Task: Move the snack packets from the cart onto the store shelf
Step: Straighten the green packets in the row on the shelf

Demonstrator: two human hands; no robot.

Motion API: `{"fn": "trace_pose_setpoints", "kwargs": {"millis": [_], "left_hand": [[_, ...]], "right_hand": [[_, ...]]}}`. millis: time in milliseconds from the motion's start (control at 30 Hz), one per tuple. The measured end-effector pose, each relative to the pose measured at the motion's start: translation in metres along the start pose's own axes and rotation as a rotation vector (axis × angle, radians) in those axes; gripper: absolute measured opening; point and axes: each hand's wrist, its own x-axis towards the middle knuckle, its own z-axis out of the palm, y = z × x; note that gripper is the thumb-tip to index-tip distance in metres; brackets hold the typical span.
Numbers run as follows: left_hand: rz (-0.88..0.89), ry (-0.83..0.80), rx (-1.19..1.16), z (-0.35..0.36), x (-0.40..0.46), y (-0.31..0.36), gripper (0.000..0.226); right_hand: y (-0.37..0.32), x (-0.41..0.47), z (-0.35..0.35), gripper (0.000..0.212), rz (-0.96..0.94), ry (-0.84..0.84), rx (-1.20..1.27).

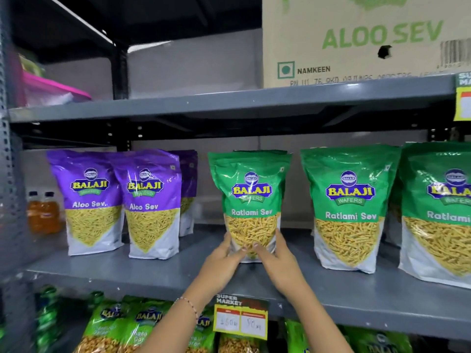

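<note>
A green Ratlami Sev packet [251,192] stands upright on the grey middle shelf [127,273]. My left hand [225,256] grips its lower left corner and my right hand [274,253] grips its lower right corner. Another green packet stands right behind it, mostly hidden. Two more green Ratlami Sev packets [349,207] stand to the right. Purple Aloo Sev packets [150,202] stand to the left, with one set further back. The cart is not in view.
A cardboard Aloo Sev carton [356,39] sits on the upper shelf, with a pink-lidded tub [51,87] at its left. Two oil bottles [42,212] stand at the far left. Green packets [142,324] fill the shelf below, behind a price tag [240,318].
</note>
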Motion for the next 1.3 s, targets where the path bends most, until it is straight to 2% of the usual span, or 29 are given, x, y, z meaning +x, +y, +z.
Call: {"fn": "trace_pose_setpoints", "kwargs": {"millis": [167,300,367,433,533,567,633,667,733,800,900,1033,1133,1300], "left_hand": [[0.023,-0.105,0.048,0.004,0.008,0.004,0.086],[0.059,-0.147,-0.002,0.004,0.009,0.007,0.068],[0.086,-0.132,-0.017,0.002,0.005,0.008,0.067],[0.078,-0.021,-0.053,-0.011,-0.002,0.005,0.073],[0.210,0.315,-0.041,-0.057,-0.017,-0.005,0.072],[0.255,0.435,-0.059,-0.078,-0.021,-0.009,0.069],[0.290,0.615,-0.152,-0.122,-0.025,-0.017,0.065],[0.289,0.653,-0.200,-0.144,-0.025,-0.024,0.065],[0.209,0.617,-0.176,-0.172,-0.022,-0.038,0.066],[0.094,0.528,-0.089,-0.189,-0.017,-0.056,0.067],[0.018,0.408,0.035,-0.197,-0.012,-0.073,0.061],[-0.036,0.332,0.180,-0.196,-0.010,-0.075,0.065],[-0.040,0.265,0.287,-0.194,-0.009,-0.071,0.075],[-0.089,0.227,0.351,-0.192,-0.005,-0.070,0.083]], "right_hand": [[0.003,0.000,-0.003,0.058,0.029,0.141,0.010],[0.006,-0.001,-0.002,0.054,0.043,0.183,-0.005],[0.007,-0.002,-0.002,0.049,0.035,0.193,-0.008],[0.002,-0.004,-0.003,0.043,0.018,0.280,-0.024],[-0.009,-0.018,-0.001,0.025,-0.141,0.524,0.026],[-0.016,-0.023,0.007,0.022,-0.198,0.554,0.040],[-0.029,-0.028,0.035,0.019,-0.246,0.475,0.056],[-0.035,-0.026,0.058,0.018,-0.230,0.365,0.081],[-0.041,-0.014,0.106,0.023,-0.155,0.117,0.126],[-0.046,0.002,0.158,0.043,-0.070,-0.096,0.136],[-0.054,0.016,0.210,0.072,-0.053,-0.272,0.065],[-0.044,0.026,0.224,0.081,-0.050,-0.234,0.104],[-0.021,0.040,0.224,0.078,-0.034,-0.236,0.155],[-0.041,0.026,0.219,0.063,-0.022,-0.173,0.181]]}}
